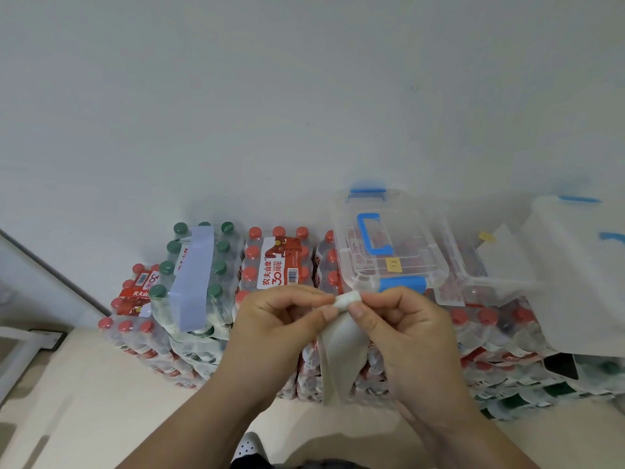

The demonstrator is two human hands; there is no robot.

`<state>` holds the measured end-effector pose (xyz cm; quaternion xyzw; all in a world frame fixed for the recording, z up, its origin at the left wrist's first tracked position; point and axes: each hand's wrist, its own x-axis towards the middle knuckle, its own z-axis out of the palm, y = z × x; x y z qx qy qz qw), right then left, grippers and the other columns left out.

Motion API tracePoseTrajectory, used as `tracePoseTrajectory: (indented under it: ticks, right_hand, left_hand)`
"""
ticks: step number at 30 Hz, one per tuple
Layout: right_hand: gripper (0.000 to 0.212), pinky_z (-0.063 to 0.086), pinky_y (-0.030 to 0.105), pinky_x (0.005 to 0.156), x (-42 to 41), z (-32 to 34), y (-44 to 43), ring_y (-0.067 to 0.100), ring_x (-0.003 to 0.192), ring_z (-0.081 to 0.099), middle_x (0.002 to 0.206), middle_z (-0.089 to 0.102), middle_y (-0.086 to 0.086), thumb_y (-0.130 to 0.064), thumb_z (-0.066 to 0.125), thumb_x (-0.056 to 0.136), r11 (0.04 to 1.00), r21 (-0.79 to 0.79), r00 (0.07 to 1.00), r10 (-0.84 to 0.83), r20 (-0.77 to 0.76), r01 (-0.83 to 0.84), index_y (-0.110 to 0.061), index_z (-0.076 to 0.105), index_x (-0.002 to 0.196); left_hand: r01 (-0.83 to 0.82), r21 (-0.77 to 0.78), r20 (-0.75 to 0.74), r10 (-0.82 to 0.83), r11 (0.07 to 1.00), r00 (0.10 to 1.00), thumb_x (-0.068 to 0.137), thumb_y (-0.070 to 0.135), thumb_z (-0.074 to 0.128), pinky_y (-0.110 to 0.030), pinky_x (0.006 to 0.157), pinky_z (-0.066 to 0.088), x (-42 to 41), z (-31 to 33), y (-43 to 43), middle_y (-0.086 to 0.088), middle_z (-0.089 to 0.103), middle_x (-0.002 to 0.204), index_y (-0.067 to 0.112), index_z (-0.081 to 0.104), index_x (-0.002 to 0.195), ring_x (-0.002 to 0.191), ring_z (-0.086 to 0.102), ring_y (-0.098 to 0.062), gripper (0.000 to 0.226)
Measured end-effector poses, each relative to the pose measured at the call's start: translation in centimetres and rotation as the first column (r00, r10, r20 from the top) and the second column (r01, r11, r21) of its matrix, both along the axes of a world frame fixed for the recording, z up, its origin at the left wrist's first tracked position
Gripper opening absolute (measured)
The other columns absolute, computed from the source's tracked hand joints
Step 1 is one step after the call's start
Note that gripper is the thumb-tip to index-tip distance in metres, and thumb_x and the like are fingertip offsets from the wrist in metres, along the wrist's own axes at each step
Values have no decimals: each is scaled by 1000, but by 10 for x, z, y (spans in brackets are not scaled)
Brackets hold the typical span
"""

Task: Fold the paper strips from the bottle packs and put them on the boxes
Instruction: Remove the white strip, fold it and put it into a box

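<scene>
The left hand (280,319) and right hand (402,319) pinch the strip (341,350), fingers curled. Behind stand packs (277,265), clear boxes (389,238) atop them

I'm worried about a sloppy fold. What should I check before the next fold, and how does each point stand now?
1. Grip: the left hand and the right hand both pinch the paper strip at its folded end: ok.
2. Strip folded all the way: not ok, a long tail hangs loose.
3. Folded edges aligned: cannot tell, fingers cover them.
4. Lid on the clear box, with bare space for the strip: ok.
</scene>
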<state>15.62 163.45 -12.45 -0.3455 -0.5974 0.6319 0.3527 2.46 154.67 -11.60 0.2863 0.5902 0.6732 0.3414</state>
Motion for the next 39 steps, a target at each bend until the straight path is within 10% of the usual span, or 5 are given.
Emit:
tracePoseTrajectory:
  ticks: [19, 31, 39]
  right_hand:
    - [22, 62, 43, 74, 0, -5, 4, 30, 78, 73, 80, 76, 8, -43, 76, 69, 1000, 2, 999, 14, 34, -14, -23, 71, 74]
    - [25, 60, 60, 75, -1, -4, 2, 47, 81, 67, 78, 71, 19, -41, 78, 71, 999, -26, 998, 36, 53, -35, -18, 68, 69]
    - [15, 60, 37, 72, -1, -8, 4, 24, 77, 72, 80, 75, 10, -27, 81, 65, 996, -85, 999, 43, 31, -40, -19, 69, 69]
  left_hand:
    - [7, -104, -21, -9, 995, 1000, 74, -10, 75, -29, 70, 60, 1, -1, -1, -11, 77, 85, 19, 80, 81, 79, 71, -25, 30]
    - [-55, -99, -37, 52, 994, 998, 63, 16, 80, -37, 71, 63, 2, -1, -2, -8, 76, 81, 15, 81, 77, 78, 69, -28, 14]
    - [-23, -125, 72, 33, 992, 997, 75, 0, 76, -24, 68, 59, 2, -3, -3, -8, 78, 88, 23, 81, 87, 81, 74, -18, 27]
